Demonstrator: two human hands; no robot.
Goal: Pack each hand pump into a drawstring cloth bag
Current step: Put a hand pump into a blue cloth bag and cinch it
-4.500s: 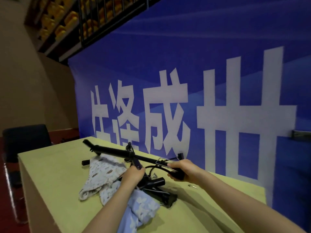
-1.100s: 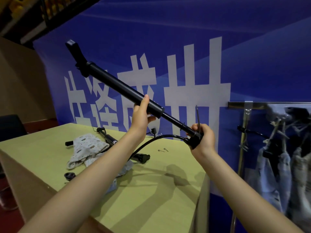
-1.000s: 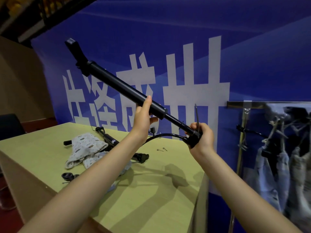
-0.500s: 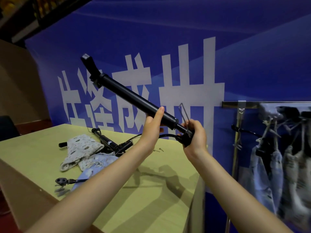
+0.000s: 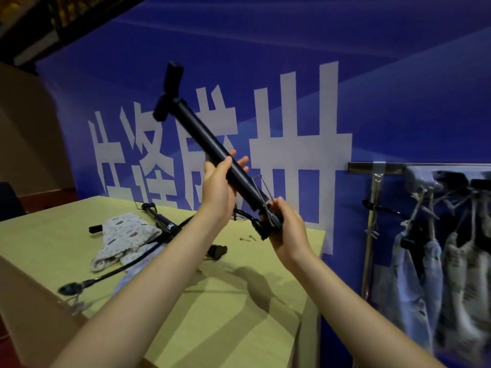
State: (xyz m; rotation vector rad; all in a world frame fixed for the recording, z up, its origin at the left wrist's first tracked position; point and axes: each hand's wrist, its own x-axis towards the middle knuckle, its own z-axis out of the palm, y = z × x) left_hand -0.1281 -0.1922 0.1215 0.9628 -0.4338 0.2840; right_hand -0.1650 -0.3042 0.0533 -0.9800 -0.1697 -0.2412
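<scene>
My left hand cradles the black pump mid-barrel with loosely curled fingers while my right hand grips its base above the surface.

Bag on table, rack right

Blue banner with large white characters across the back wall. Yellow-green table in front; metal rail with hanging garments at right. Dark shelving upper left.
</scene>
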